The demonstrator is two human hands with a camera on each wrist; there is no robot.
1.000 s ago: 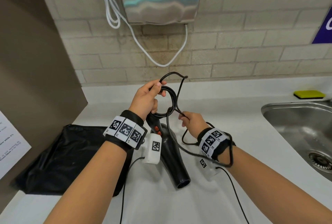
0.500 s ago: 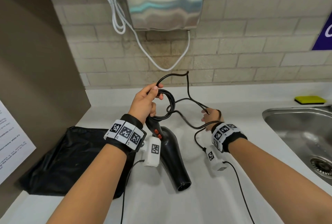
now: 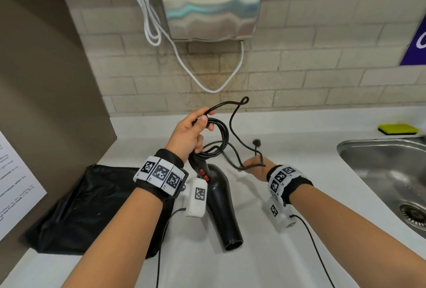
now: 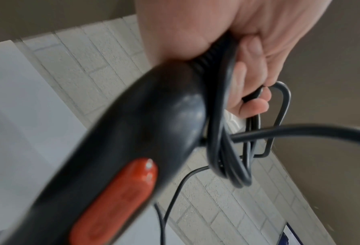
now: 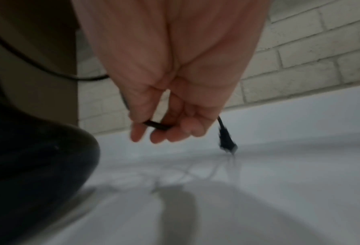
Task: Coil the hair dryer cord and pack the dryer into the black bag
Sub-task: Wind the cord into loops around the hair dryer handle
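your left hand [image 3: 187,136] is curled round the end of the hair dryer's handle and the gathered loops of the cord [image 3: 221,136], thumb pressing the loops against the fingers; the left wrist view shows the fingers [image 4: 252,106] wrapped over several black strands beside the ribbed strain relief. the hair dryer [image 3: 221,204] hangs from that grip with its handle up and its nozzle pointing down toward you, low over the white counter [image 3: 265,253]; whether the nozzle touches the counter, you cannot tell. its orange switch [image 4: 120,202] faces the left wrist camera.

your right hand [image 3: 254,167] is lower and to the right, near the counter, pinching a loose stretch of cord between thumb and fingertips [image 5: 181,128]. the plug [image 3: 257,142] sticks up just beyond that hand, blurred. one free loop of cord arches up from your left hand toward the tiled wall.

the black bag [image 3: 87,209] lies flat on the counter to the left, under your left forearm. a steel sink [image 3: 387,172] sits at right, with a yellow sponge [image 3: 397,129] behind it and a wall hand dryer [image 3: 212,4] above
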